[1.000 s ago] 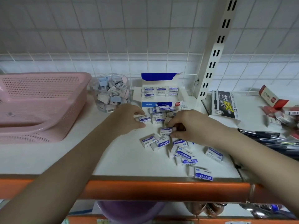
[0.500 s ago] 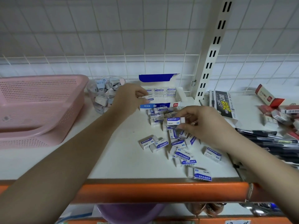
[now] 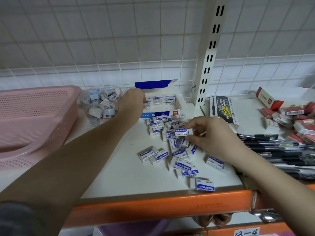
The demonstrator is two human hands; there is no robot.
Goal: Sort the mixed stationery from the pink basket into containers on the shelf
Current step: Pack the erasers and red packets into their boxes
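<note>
Pink basket [image 3: 34, 120] at left of the white shelf [image 3: 119, 171], its visible part holding nothing I can make out. Clear tub [image 3: 100, 104] of grey clips just beside it.

Open eraser box [image 3: 163, 103] at the back wall, blue flap up, rows of erasers packed inside. Left hand [image 3: 132, 102] sits at the box's left edge, fingers curled down into it; what they hold is hidden, so I cannot tell the grip.

Loose erasers [image 3: 180, 160] scattered in front of the box, some near the orange shelf lip. Black pens [image 3: 276, 150] and red packs lie to the right.

Right hand [image 3: 209, 135] pinches one eraser [image 3: 183, 132] between thumb and fingertips, lifted just above the pile.

Judgement: light, firm little blocks in smooth paper sleeves, not fragile. Sleeve may slip; pinch across the long sides, label up, so it drops flat into a row.
</note>
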